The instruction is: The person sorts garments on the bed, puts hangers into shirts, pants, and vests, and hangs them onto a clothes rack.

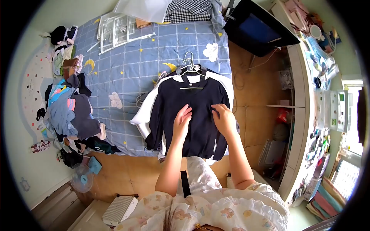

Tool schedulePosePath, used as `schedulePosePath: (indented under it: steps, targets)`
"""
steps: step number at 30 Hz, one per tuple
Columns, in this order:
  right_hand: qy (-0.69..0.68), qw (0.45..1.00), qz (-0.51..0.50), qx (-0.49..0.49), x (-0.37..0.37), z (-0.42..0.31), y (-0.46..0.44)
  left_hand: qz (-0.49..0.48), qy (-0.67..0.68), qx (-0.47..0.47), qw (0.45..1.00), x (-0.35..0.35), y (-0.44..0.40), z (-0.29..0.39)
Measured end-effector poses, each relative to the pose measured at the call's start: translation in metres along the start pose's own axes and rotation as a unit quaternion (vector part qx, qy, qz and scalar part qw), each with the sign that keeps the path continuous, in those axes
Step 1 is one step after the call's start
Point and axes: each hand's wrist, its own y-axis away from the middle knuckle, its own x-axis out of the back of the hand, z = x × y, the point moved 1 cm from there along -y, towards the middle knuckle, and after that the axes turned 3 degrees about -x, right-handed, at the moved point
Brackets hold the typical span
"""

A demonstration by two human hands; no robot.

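A black long-sleeved top [192, 131] lies spread on top of white and black garments at the edge of the bed, with a white hanger [192, 73] at its neckline. My left hand [182, 118] is over the left part of its front, fingers apart and nothing in them. Over the right part is my right hand [222, 115], its fingers bent and spread above the fabric, holding nothing. More hanger hooks [189, 56] stick out above the collars. A white sleeve [143, 111] shows from beneath on the left.
Blue checked bedding [127, 69] covers the bed. White racks [119, 32] lie at its far side. Heaped clothes [67, 111] line the left side. A monitor [258, 29] stands back right, shelves [296, 134] run along the right, and a fan [83, 178] stands lower left.
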Motion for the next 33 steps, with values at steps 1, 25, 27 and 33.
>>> schedulePosePath:
  steps: [1, 25, 27, 33]
  targets:
    - [-0.01, 1.0, -0.007, -0.006, -0.01, 0.015, -0.018, -0.002, -0.005, 0.003, 1.0, -0.004, -0.021, -0.016]
    - [0.195, 0.972, -0.099, -0.08, -0.208, 0.221, -0.258, 0.089, 0.201, 0.204, 0.954, -0.023, -0.191, -0.156]
    - [0.154, 0.985, -0.06, -0.048, -0.198, 0.22, -0.249, 0.084, 0.206, 0.201, 0.954, -0.027, -0.19, -0.152]
    - [0.082, 0.996, -0.042, 0.006, -0.136, 0.181, -0.203, 0.063, 0.222, 0.176, 0.957, -0.05, -0.18, -0.126]
